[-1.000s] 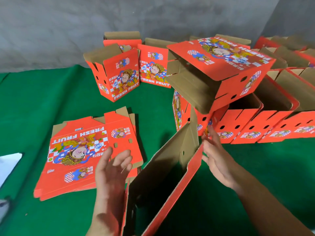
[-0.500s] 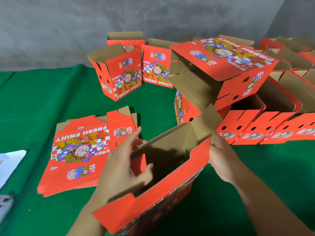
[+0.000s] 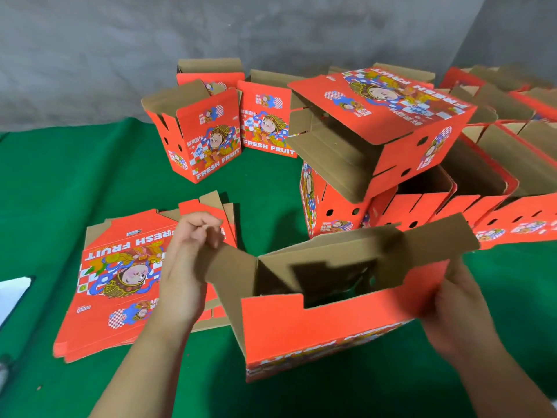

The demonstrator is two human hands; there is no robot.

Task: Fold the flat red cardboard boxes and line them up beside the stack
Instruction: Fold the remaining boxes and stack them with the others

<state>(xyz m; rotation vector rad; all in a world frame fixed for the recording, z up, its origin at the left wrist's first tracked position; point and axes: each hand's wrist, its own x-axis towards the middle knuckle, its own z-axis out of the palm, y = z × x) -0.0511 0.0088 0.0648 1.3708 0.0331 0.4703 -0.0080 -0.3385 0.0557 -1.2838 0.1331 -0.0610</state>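
1. Head view shows you the green counter, with folded boxes crowded far right and three more upright behind.
2. Your half-opened red box stands nearest you, just right of the flat stack.
3. Your left hand pinches its left flap.
4. Your right hand grips its right end, fingers curled around the panel.

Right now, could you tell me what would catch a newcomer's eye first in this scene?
Front and centre, the half-opened red box is held between the left hand, pinching a brown flap, and the right hand gripping its right end. Left of it lies the flat stack on the green cloth. Behind, folded boxes stand, one tipped box atop others.
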